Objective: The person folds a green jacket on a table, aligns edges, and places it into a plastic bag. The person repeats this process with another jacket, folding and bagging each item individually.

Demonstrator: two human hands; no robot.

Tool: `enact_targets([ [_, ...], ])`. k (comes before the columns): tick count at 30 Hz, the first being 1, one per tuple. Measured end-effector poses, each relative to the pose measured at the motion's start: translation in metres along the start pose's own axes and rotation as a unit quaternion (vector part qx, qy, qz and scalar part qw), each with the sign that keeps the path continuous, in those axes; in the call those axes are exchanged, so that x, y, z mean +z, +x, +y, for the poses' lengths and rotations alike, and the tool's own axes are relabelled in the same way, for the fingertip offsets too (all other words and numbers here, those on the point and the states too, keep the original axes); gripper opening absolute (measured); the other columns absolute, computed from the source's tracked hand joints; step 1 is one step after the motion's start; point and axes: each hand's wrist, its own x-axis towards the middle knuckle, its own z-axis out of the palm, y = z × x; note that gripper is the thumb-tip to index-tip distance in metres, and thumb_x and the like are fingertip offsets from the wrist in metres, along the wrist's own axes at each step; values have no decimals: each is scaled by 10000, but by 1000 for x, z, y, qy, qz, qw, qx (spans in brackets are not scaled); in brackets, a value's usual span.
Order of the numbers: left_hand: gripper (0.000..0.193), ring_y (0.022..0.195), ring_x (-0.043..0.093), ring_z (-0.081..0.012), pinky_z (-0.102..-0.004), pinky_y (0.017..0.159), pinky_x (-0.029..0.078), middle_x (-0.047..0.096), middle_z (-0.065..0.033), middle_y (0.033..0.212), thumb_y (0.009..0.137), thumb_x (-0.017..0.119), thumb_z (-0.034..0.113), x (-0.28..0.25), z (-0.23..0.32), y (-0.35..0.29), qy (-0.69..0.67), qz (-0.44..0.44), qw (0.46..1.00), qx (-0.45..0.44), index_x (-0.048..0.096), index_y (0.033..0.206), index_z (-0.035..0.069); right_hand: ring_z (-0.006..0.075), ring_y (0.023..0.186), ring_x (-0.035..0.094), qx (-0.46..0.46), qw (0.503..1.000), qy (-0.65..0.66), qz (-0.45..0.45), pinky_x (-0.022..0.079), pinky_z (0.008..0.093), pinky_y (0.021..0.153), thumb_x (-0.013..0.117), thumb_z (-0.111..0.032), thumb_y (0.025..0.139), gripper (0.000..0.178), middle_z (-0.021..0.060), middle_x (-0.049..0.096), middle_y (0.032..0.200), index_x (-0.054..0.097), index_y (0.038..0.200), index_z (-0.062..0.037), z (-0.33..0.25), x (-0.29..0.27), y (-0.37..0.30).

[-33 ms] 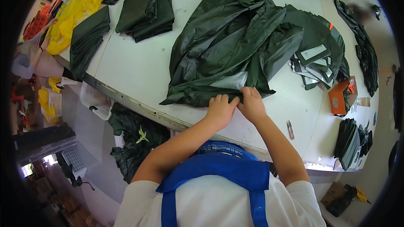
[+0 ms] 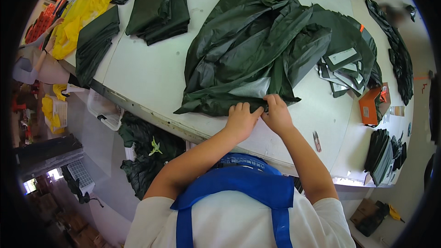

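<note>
A large dark green garment of thin, shiny, waterproof-looking fabric lies crumpled across the worktable in front of me. A patch of white mesh shows near its near edge. Both hands are at that near hem, side by side. My left hand has its fingers curled over the hem, thumb toward the right hand. Fingers bent and pinched, my right hand grips the same hem just right of it. The fingertips nearly meet, and the bit of fabric between them is partly hidden.
Folded dark green pieces lie at the far left. To the right are a pile of labelled dark pouches, an orange box and a small cutter. Another person's arm is beside yellow fabric. A white basket stands below the table edge.
My right hand's fingers have shifted slightly at the hem, and my left thumb has moved a little to the right. The garment stays almost the same.
</note>
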Motion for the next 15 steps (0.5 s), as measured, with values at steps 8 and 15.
enact_targets([
  [8, 172, 846, 508, -264, -431, 692, 366, 516, -42, 936, 785, 573, 108, 23, 6, 25, 19, -19, 999, 32, 608, 944, 163, 303, 1052, 513, 29, 999, -11, -31, 404, 422, 913, 686, -59, 682, 362, 89, 590, 1082, 624, 1037, -83, 50, -11, -17],
  [15, 184, 874, 519, -278, -460, 724, 368, 550, -8, 944, 746, 670, 188, 21, 14, 24, -10, -45, 998, -36, 645, 927, 164, 239, 872, 567, 109, 977, 132, -123, 429, 333, 816, 608, -43, 801, 142, 102, 628, 897, 640, 939, -51, 54, -16, -12],
])
